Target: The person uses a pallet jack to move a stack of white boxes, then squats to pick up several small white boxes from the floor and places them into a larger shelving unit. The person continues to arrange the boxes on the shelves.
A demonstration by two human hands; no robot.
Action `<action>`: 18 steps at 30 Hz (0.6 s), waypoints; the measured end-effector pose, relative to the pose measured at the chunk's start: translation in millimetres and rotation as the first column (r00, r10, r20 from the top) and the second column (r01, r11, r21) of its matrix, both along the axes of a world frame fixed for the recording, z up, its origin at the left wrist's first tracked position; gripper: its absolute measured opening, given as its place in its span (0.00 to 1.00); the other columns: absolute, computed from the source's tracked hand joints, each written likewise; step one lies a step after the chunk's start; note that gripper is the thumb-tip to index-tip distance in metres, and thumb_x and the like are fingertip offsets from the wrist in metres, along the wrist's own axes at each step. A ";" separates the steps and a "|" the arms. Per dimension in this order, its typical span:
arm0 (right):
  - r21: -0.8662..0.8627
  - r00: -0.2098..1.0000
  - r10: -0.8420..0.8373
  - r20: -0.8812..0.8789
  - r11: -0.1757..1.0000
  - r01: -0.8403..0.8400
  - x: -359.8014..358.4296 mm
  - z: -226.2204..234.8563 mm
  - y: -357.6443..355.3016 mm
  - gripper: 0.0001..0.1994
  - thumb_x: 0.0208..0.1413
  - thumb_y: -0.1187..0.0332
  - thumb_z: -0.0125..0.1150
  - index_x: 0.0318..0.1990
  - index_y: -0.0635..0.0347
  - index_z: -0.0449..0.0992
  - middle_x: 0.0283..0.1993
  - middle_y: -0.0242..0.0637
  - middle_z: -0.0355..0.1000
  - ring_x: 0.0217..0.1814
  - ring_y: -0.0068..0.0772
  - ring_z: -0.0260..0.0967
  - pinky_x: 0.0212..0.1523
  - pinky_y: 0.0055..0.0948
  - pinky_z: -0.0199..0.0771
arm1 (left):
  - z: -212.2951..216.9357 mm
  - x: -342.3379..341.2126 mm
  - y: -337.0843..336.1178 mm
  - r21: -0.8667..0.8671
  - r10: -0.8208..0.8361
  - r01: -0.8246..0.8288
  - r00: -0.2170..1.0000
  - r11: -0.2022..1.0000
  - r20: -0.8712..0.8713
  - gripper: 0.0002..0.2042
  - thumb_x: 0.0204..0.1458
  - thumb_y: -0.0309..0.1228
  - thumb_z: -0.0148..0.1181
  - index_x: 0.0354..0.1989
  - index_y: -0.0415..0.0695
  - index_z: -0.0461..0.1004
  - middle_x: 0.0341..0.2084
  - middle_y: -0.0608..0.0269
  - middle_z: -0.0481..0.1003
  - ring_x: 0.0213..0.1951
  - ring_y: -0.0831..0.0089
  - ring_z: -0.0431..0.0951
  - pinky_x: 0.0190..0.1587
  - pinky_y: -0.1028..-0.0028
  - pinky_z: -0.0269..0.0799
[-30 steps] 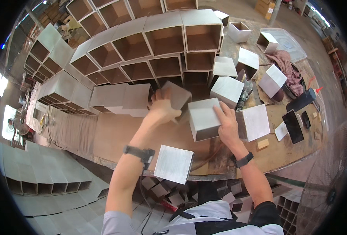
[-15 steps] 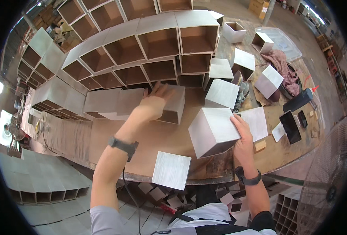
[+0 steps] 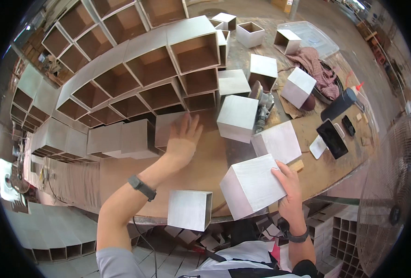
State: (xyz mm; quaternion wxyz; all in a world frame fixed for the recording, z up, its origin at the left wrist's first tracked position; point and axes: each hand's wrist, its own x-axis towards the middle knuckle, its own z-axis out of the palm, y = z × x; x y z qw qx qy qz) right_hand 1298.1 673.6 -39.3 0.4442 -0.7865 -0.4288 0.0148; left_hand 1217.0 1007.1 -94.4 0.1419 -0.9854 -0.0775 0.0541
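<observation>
While the left hand (image 3: 183,139) lies flat with its fingers spread, holding nothing, its palm presses against the grey side of a square open-ended box (image 3: 168,129) that ends a row of like boxes (image 3: 98,139) on the wooden table (image 3: 136,180). The right hand (image 3: 289,190) grips the near right edge of another square white box (image 3: 251,185), fingers curled over its top face, and holds it tilted at the table's front edge. Just behind that box lies a flat-faced white box (image 3: 277,141), and behind that a taller one (image 3: 237,118), with a power tool (image 3: 262,111) beside it. A further box (image 3: 190,209) sits at the near rim of the table, between the two forearms, its open end turned to the right. Behind the left hand rises a stepped stack of joined boxes (image 3: 154,69), their brown insides open toward the person. Farther right on the table are loose boxes (image 3: 298,87), a checked cloth (image 3: 314,65), a dark cylinder (image 3: 337,105) and a small black tray (image 3: 331,138). Each wrist bears a dark band.
</observation>
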 end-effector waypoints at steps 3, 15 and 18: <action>-0.010 1.000 -0.026 -0.009 1.000 0.026 -1.6 4.6 -15.8 0.21 0.48 0.80 0.48 0.52 0.65 0.72 0.60 0.51 0.65 0.55 0.54 0.63 0.58 0.41 0.61 | 15.3 17.3 -7.7 -0.131 0.009 -0.006 1.000 0.991 0.021 0.38 0.48 0.38 0.60 0.68 0.43 0.52 0.69 0.42 0.45 0.70 0.43 0.42 0.61 0.36 0.49; 0.049 0.979 -0.029 -0.202 0.998 0.040 5.0 -28.1 -32.6 0.19 0.52 0.79 0.48 0.52 0.64 0.73 0.60 0.49 0.66 0.59 0.48 0.63 0.61 0.37 0.59 | 49.5 131.7 -87.6 -0.710 0.480 -0.401 0.872 0.578 -0.102 0.48 0.34 0.46 0.63 0.68 0.48 0.51 0.67 0.36 0.43 0.65 0.37 0.49 0.61 0.38 0.48; 0.018 0.989 -0.003 -0.148 1.000 0.006 12.8 -27.4 -28.0 0.18 0.53 0.79 0.49 0.53 0.63 0.73 0.60 0.49 0.66 0.60 0.48 0.63 0.62 0.36 0.59 | 52.3 102.7 -47.9 -0.754 0.312 -0.225 0.950 0.617 -0.029 0.46 0.33 0.44 0.62 0.68 0.51 0.54 0.66 0.35 0.45 0.66 0.38 0.48 0.64 0.42 0.46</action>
